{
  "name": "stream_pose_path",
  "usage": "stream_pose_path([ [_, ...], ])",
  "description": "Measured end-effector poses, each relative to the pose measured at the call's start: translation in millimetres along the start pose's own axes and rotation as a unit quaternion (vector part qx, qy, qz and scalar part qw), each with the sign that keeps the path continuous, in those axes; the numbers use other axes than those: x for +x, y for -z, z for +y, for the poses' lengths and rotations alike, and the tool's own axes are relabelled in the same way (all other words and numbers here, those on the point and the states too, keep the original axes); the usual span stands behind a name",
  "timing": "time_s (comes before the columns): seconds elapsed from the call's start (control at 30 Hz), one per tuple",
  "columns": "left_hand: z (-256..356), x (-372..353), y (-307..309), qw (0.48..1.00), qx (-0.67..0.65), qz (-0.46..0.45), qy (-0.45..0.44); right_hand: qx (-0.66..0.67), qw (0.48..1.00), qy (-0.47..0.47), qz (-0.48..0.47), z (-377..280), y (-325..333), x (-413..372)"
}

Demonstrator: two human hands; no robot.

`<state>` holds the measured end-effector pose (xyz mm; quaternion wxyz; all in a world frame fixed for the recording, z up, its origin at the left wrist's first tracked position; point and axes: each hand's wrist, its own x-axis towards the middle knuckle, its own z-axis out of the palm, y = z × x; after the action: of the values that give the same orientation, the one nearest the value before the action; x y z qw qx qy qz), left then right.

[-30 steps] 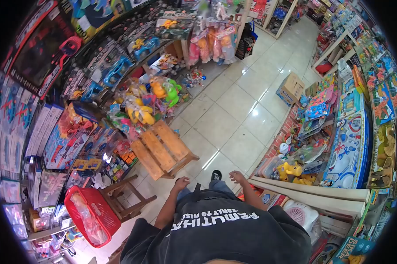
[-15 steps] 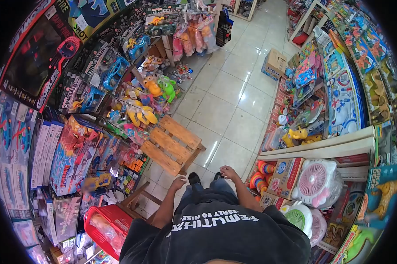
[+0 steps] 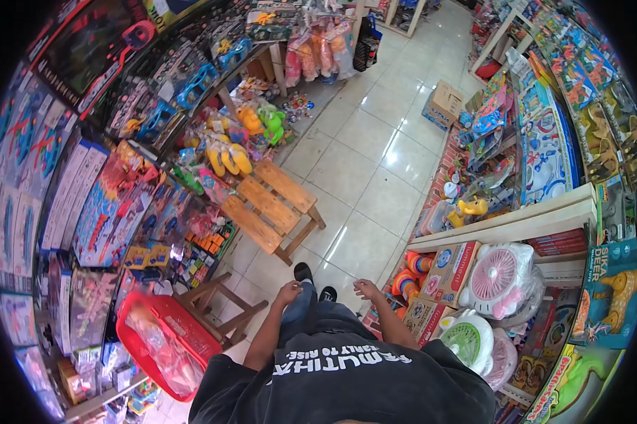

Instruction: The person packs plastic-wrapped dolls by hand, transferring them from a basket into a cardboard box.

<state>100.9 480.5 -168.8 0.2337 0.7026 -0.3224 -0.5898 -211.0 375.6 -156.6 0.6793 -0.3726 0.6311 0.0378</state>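
My left hand [image 3: 289, 292] hangs in front of my left thigh, fingers loosely bent, with nothing visible in it. Nearest to it are a slatted wooden stool [image 3: 269, 206] ahead and a second wooden frame [image 3: 223, 305] to its left. My right hand [image 3: 366, 289] hangs by my right leg, its fingers partly spread and holding nothing. Striped toy rings [image 3: 406, 284] and a cardboard box [image 3: 450, 271] stand to its right, apart from it. Beyond the box are a pink and white fan [image 3: 501, 272] and a green one [image 3: 467, 345], wrapped in plastic.
A red basket [image 3: 136, 346] with plastic-wrapped goods stands at my left. Toy shelves line both sides of the tiled aisle [image 3: 375, 162]. A carton [image 3: 443, 104] sits on the floor by the right shelf. Yellow banana-shaped toys [image 3: 227, 159] are beside the stool.
I have stepped forward and the view has turned slightly, so more of the red basket and second wooden frame shows. Both hands still hang low, holding nothing.
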Motion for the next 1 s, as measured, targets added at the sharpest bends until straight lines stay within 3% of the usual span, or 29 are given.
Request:
stream_pose_path([
  [0.2, -51, -68, -4, 0.998, 0.008, 0.060, -0.011, -0.047, 0.998, -0.013, -0.044, 53, -12, -2],
  [0.3, -81, -84, 4, 0.995, 0.002, 0.078, 0.056, -0.063, 0.997, -0.009, -0.041, 49, -22, -4],
  [0.37, -97, -93, 7, 0.993, 0.044, 0.103, 0.035, -0.062, 0.997, -0.003, -0.040, 43, -31, -7],
  [0.5, -97, -117, 14, 0.990, -0.021, 0.070, 0.121, -0.067, 0.996, 0.037, -0.044, 35, -43, -4],
  [0.57, -76, -121, 22, 0.992, -0.056, 0.063, 0.096, -0.074, 0.996, 0.038, -0.034, 24, -49, -15],
  [0.63, -91, -112, 23, 0.995, -0.070, 0.074, 0.013, -0.072, 0.996, 0.050, -0.029, 24, -57, -15],
  [0.7, -85, -115, 31, 0.998, -0.010, 0.057, -0.020, -0.069, 0.997, 0.040, -0.017, 21, -72, -25],
  [1.0, -117, -147, 67, 0.988, 0.137, 0.018, -0.067, -0.063, 0.998, 0.026, -0.019, 40, -153, -44],
])
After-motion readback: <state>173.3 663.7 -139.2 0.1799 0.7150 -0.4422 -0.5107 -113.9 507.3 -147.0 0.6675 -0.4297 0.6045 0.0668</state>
